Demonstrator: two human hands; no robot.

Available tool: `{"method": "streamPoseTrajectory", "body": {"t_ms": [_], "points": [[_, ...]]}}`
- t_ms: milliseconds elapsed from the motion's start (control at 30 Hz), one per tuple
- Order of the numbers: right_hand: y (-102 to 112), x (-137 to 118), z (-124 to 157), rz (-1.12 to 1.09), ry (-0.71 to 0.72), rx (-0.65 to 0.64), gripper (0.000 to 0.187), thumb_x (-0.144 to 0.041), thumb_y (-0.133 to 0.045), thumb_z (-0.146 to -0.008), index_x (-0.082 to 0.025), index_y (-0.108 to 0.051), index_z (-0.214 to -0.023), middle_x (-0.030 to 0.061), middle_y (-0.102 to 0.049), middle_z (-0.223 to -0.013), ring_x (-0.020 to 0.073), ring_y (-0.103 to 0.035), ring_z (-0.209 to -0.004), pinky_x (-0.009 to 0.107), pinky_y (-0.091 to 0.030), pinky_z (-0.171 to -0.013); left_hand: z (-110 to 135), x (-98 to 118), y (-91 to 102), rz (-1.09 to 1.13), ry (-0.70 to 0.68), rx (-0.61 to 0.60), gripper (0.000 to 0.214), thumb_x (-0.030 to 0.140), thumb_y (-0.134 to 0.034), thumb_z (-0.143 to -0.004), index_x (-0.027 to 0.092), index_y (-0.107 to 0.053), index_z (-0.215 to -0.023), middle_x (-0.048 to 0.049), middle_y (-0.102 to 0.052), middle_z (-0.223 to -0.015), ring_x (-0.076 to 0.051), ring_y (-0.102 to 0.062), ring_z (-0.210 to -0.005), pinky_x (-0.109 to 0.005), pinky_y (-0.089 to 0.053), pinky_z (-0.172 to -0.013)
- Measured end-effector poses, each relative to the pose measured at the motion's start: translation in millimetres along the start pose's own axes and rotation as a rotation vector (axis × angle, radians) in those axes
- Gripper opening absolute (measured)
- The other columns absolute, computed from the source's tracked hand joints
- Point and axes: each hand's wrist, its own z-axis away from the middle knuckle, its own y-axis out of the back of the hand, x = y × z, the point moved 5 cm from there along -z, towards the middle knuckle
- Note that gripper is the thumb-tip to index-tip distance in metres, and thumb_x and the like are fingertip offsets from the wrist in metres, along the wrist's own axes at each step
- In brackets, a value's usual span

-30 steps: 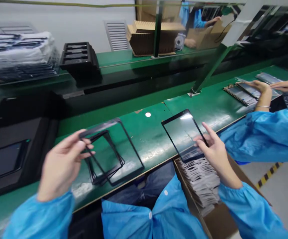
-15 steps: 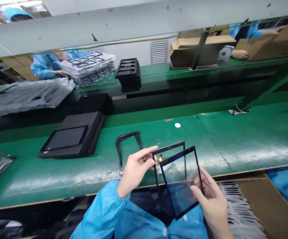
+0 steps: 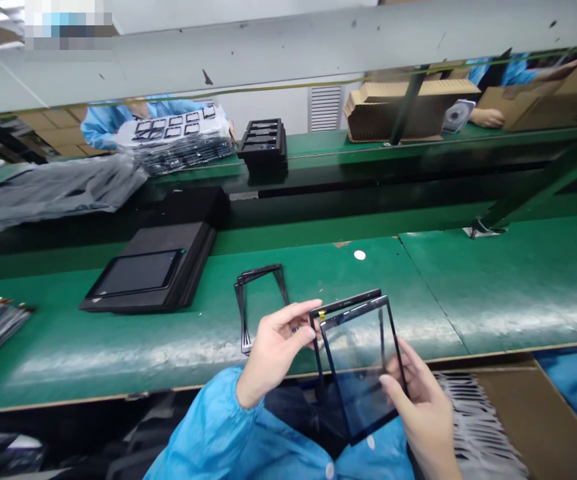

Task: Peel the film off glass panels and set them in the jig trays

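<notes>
My left hand (image 3: 281,347) pinches the upper left corner of a thin black frame (image 3: 346,301) between thumb and fingers. Closed on the right edge of a black-bordered glass touch panel (image 3: 361,367) is my right hand (image 3: 421,400). The clear panel overlaps the frame on the near side, its top edge a little below the frame's top bar. A small yellow-orange flex cable (image 3: 322,315) shows at the panel's upper left corner. Whether panel and frame touch, I cannot tell. Several more black frames (image 3: 263,270) lie loosely stacked on the green bench, just beyond my left hand.
A dark tablet-like screen (image 3: 136,273) lies on stacked black foam sheets (image 3: 181,233) at left. Black trays (image 3: 262,147), bagged parts (image 3: 178,143) and cardboard dividers (image 3: 411,110) stand on the far shelf. A green post (image 3: 533,180) rises at right. Co-workers in blue sit opposite.
The frame and the glass panel have come closer together, the frame's top bar now nearer the panel's top edge. Both hands keep their grip. The view has shifted slightly.
</notes>
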Motion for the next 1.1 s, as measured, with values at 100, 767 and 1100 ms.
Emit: {"method": "streamPoseTrajectory", "body": {"t_ms": [100,767,1100], "points": [[-3,-7,1,-0.016,-0.005,0.003,0.059,-0.042,-0.091,-0.084,-0.030,-0.072,-0.139,0.0038,-0.080,-0.106,0.0190,-0.075,-0.090,0.027,-0.062,-0.085,2,0,-0.3,-0.010,-0.014,0.011,0.037,0.025,-0.088,-0.082,0.023,-0.086,-0.118,-0.0052,-0.079,-0.084,-0.016,-0.073,-0.069,-0.025,-0.065,-0.064],[-8,-11,11,0.041,-0.041,0.077,0.061,-0.041,-0.089,-0.084,-0.024,-0.070,-0.140,0.0035,-0.078,-0.103,0.0171,-0.072,-0.089,0.027,-0.060,-0.087,3,-16,-1.8,0.033,0.053,0.063,0.043,0.036,-0.092,-0.081,0.025,-0.085,-0.121,-0.0050,-0.074,-0.088,-0.015,-0.069,-0.073,-0.024,-0.066,-0.063],[-12,-17,11,0.104,0.002,0.037,0.059,-0.041,-0.085,-0.087,-0.025,-0.069,-0.141,0.0043,-0.075,-0.101,0.0179,-0.071,-0.086,0.028,-0.061,-0.082,5,-19,1.8,0.014,0.049,0.073,0.046,0.038,-0.092,-0.080,0.024,-0.084,-0.124,-0.0061,-0.074,-0.088,-0.015,-0.070,-0.072,-0.022,-0.065,-0.061]]}}
